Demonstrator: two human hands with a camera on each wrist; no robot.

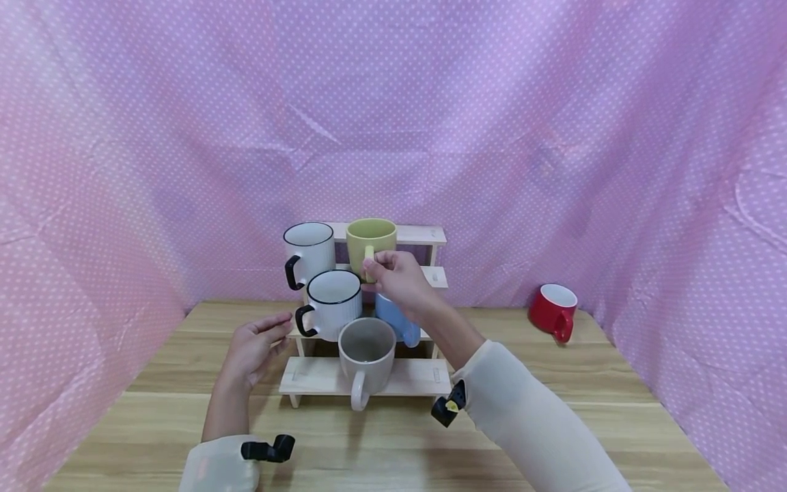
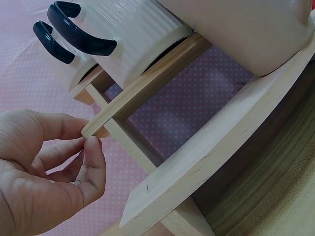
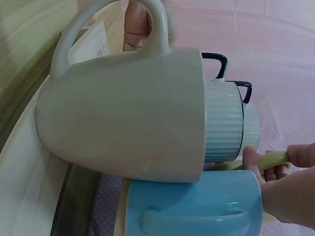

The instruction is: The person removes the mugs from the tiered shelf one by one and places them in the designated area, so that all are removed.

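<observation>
My right hand [image 1: 402, 283] pinches the handle of a yellow mug [image 1: 355, 247] at the top tier of a small wooden stepped shelf [image 1: 307, 376]. In the right wrist view, thumb and fingers close on that handle, while the mug's body is mostly hidden behind a blue mug [image 3: 197, 196]. My left hand [image 1: 249, 352] is at the shelf's left side. Seen from the left wrist, its thumb and forefinger pinch the end of the middle board [image 2: 101, 123]. Two white mugs with black rims and handles stand on the left, one on the top tier [image 1: 318, 256], one on the middle [image 1: 339, 314].
A grey-beige mug [image 1: 369, 365] stands on the lowest tier, its handle toward me. Off to the right, a red mug [image 1: 546, 311] with a white inside sits on the wooden table [image 1: 522, 424]. Pink dotted cloth [image 1: 393, 137] hangs behind and at both sides.
</observation>
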